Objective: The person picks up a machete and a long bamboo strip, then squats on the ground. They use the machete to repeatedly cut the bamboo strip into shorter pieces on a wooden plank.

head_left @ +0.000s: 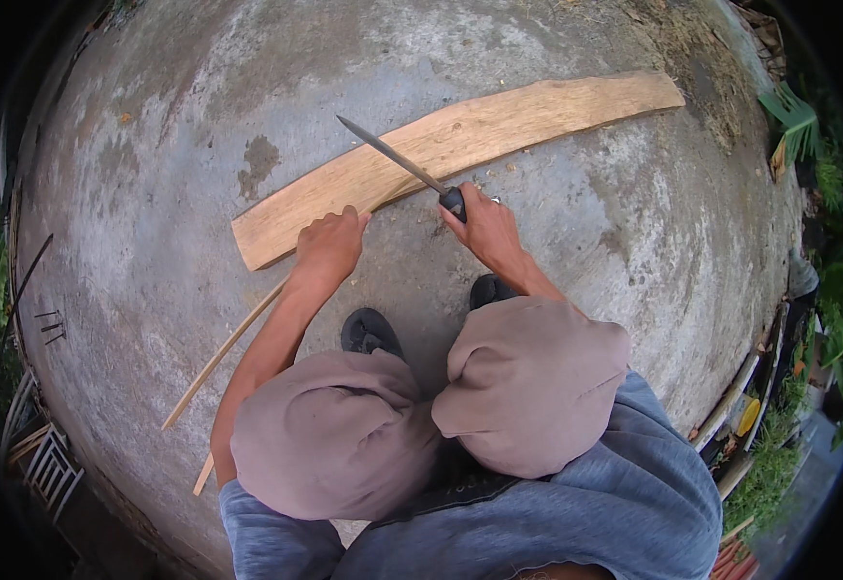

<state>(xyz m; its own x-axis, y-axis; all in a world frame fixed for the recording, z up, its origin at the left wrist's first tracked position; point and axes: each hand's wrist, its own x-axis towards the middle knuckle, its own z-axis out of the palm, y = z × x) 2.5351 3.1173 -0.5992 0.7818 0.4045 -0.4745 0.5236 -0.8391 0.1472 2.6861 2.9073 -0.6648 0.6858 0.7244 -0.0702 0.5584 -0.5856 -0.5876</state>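
Observation:
My left hand (330,244) is closed around a thin bamboo-like strip (223,355). One end of the strip trails back toward the lower left, and the other rests over the near edge of a long wooden plank (528,113) on the ground. In my right hand (488,230) is a knife (392,155), its dark handle in the fist and its long narrow blade pointing up and left across the plank. The blade crosses close to the strip's far end; I cannot tell whether they touch.
Concrete ground (151,251) spreads all round. A second pale strip (204,474) lies beside my left arm. My sandaled feet (371,332) stand behind the plank. Small chips lie near it. Plants (790,126) and poles (730,401) line the right edge; a white rack (52,469) stands lower left.

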